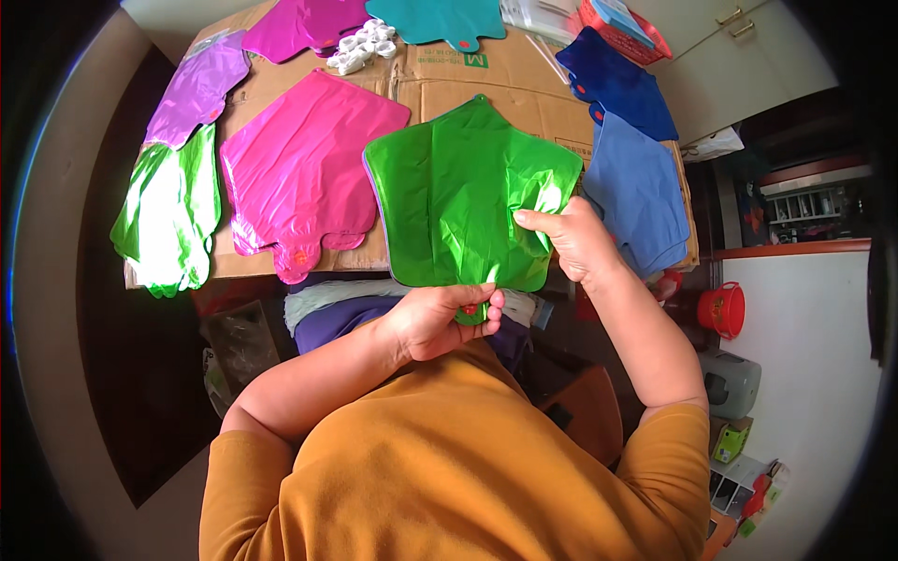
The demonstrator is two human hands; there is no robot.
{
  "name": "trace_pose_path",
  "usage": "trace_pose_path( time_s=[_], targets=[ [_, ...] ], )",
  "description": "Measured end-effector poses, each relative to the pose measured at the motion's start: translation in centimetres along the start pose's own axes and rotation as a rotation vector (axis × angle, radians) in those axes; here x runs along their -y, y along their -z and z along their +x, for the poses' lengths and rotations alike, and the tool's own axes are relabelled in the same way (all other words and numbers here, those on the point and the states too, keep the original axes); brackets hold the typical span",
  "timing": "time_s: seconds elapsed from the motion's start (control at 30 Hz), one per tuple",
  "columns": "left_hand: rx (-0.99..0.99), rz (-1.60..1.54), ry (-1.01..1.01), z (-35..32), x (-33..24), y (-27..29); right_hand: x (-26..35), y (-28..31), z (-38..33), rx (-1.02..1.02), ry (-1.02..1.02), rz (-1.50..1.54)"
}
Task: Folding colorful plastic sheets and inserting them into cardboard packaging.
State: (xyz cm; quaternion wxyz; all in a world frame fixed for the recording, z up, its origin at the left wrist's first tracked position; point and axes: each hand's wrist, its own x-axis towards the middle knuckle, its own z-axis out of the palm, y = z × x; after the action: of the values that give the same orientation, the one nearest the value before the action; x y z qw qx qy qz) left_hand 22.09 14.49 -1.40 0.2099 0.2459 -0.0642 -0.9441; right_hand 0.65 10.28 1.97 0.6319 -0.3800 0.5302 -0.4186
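Note:
I hold a flat, shiny green foil balloon (458, 192) up over the near edge of a cardboard-covered table (524, 93). My left hand (440, 318) pinches the balloon's neck at its bottom, where a small red spot shows between the fingers. My right hand (575, 238) grips the balloon's right edge and creases the foil there. The balloon hides part of the cardboard behind it.
More flat foil balloons lie on the cardboard: pink (299, 168), purple (196, 89), light green (168, 210), magenta (304, 26), teal (440, 19), dark blue (617, 84) and lighter blue (636, 192). White rings (360, 45) sit at the back. A red basket (622, 23) and red bucket (722, 309) stand to the right.

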Motion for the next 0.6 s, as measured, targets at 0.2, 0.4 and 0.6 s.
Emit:
trace_pose_path(
  time_s=[0.2,0.4,0.6],
  targets=[
    [-0.056,-0.015,0.025,0.1,0.5,1.1,3.9,3.1,2.7,-0.003,-0.197,-0.158],
    [-0.175,-0.063,0.059,-0.4,-0.1,-0.5,4.3,3.3,5.0,-0.095,-0.149,-0.697],
    [-0.037,-0.089,0.023,0.8,0.3,1.6,4.5,3.9,5.8,-0.069,-0.174,-0.709]
  ],
)
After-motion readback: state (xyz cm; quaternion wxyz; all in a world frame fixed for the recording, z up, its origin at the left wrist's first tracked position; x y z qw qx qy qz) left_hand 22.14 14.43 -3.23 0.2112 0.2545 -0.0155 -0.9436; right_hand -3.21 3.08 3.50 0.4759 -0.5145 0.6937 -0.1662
